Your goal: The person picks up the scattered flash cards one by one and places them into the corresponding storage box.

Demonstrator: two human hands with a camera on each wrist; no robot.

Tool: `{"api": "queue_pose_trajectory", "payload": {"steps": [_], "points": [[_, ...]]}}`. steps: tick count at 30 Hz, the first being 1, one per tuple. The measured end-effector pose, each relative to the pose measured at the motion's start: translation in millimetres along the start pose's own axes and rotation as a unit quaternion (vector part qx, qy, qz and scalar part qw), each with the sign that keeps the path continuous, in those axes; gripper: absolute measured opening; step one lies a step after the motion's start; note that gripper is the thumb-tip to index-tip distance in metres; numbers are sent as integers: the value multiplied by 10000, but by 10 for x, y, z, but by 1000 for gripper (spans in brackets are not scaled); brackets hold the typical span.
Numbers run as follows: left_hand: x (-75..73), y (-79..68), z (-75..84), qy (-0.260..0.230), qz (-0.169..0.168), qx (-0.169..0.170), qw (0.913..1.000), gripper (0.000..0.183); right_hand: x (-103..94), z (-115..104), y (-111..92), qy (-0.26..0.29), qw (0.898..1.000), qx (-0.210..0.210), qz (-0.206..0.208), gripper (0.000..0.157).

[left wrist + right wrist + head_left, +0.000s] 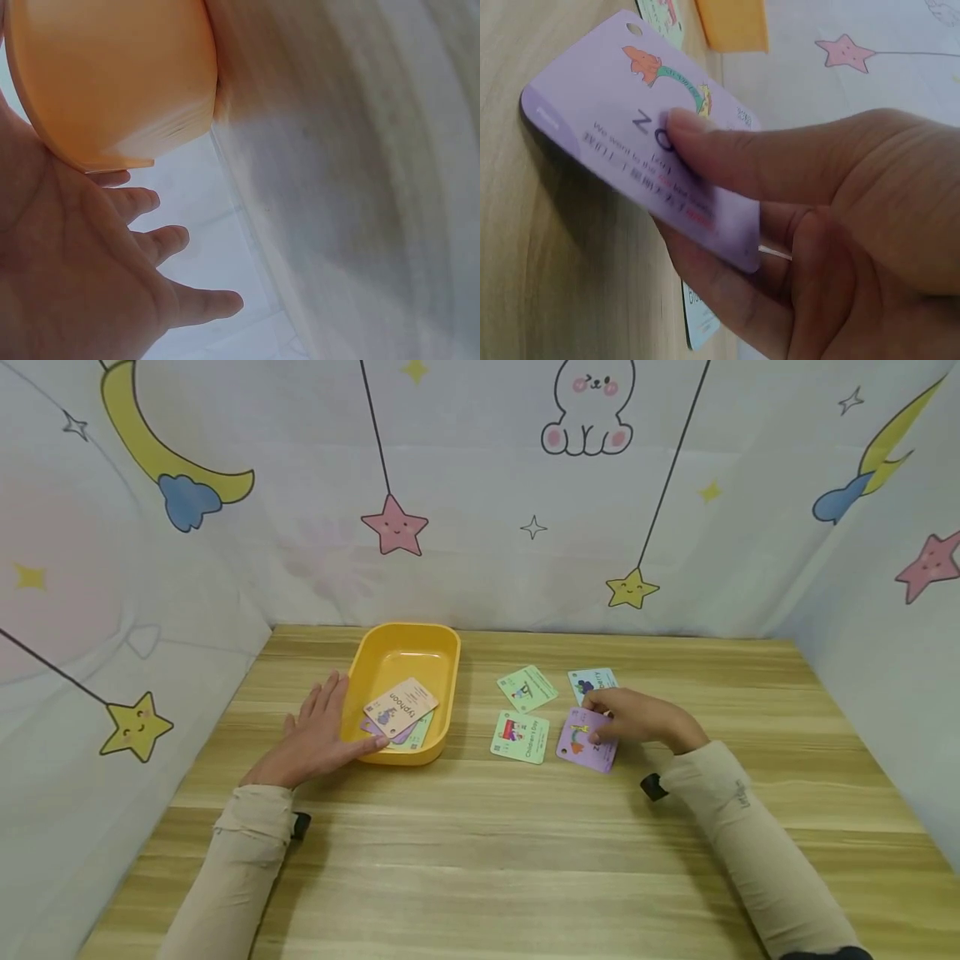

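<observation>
Our right hand (647,718) pinched a purple flashcard (582,755); our left hand (317,737), its fingers extended, touched the yellow plastic tray (407,663).

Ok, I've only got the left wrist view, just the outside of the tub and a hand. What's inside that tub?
Observer: A few cards, with a tan one reading "typhoon" on top.
Operator: And what's the right hand holding?
Observer: It pinches a purple card by the edge nearest the palm, thumb on the printed face.
Operator: Any others outside the tub?
Observer: Yes, two green cards and a blue card on the table.
</observation>
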State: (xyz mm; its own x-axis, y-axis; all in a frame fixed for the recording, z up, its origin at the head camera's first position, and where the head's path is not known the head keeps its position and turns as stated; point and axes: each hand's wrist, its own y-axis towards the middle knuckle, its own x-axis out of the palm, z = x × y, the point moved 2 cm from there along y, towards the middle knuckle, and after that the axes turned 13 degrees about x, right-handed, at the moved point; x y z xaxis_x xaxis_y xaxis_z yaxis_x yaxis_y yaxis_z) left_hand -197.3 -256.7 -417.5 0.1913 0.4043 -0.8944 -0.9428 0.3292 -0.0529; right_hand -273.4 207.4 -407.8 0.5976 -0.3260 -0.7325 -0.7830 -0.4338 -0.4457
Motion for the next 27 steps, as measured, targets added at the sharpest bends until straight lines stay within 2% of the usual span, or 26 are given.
{"api": "queue_pose_trajectory", "payload": {"steps": [4,11,19,27], "points": [[0,-6,9,-20,1,3,10000,123,-10,7,-8,397,9985,-251,-282,18],[-7,-10,16,-86,-43,-56,9999,124,-3,6,-8,801,9942,-496,-516,19],[-10,-5,14,-81,-46,-42,9999,125,-1,-21,16,898,9934,-507,-508,18],[-9,-5,15,-51,-26,-24,10000,123,-10,-83,5,1011,9928,-421,-488,24]]}}
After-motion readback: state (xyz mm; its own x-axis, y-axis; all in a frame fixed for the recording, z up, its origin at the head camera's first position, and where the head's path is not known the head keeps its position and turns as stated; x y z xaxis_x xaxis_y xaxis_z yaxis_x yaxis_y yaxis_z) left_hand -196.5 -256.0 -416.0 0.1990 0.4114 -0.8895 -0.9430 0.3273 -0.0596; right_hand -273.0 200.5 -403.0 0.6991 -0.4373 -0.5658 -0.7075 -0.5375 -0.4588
